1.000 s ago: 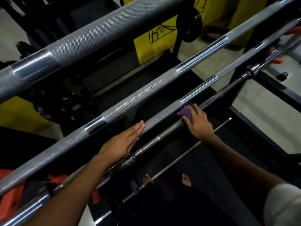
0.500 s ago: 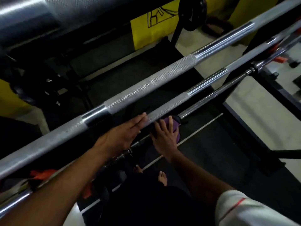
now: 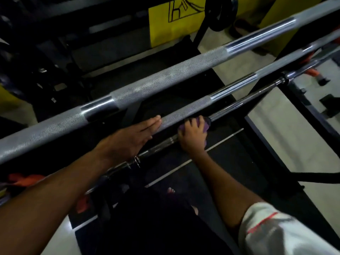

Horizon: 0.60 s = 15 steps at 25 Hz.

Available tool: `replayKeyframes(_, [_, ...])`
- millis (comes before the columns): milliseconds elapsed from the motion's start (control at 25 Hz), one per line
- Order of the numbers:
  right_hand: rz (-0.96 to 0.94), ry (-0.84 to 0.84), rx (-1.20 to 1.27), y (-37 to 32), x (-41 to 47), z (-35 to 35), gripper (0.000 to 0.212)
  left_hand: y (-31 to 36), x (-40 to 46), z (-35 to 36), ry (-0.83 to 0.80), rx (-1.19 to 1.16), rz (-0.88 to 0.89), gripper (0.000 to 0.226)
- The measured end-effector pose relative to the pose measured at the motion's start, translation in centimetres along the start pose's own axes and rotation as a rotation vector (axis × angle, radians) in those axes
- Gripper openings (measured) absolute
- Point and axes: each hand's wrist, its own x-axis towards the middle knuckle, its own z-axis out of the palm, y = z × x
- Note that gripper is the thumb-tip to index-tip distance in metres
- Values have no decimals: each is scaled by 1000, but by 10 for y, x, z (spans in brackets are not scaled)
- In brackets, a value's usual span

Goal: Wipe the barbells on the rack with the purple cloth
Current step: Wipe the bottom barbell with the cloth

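Head cam, only view we've got: your right hand point(image 3: 193, 137) is clenched around the cloth point(image 3: 205, 124), which is wrapped on the thin lowest bar point(image 3: 239, 105), tucked just under the middle bar point(image 3: 185, 112). Your left hand point(image 3: 132, 137) is flat and open, grasping nothing, fingertips resting on the middle bar's knurling.

What I'd watch for: there's a collar or clip point(image 3: 137, 161) on the thin bar just below your left wrist, so a fast slide that way could snag the cloth or bang your knuckles. With so little gap under the middle bar, you'll probably scrape your hand too. And if you lean on that open left hand, I reckon the bar could roll in the rack.
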Motion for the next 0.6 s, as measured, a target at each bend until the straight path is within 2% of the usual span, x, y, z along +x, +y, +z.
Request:
replayKeyframes(120, [-242,3,-19,-31,-43,20,49,-4,0,4,-9,8,22,58])
replayKeyframes(200, [-382,-49,-19,-10,-33,11,56,-5,0,4,-2,-15,17,58])
replayKeyframes(400, [-159,19,133,71,33,-27,57,-3,2,5,40,-63,32,55])
replayKeyframes(520, [-65,46,83,39,21,-13,46,-8,4,10,39,-57,51,53])
replayKeyframes(600, [-92,-1,93,3,-7,3,42,-10,3,12,31,-37,52,54])
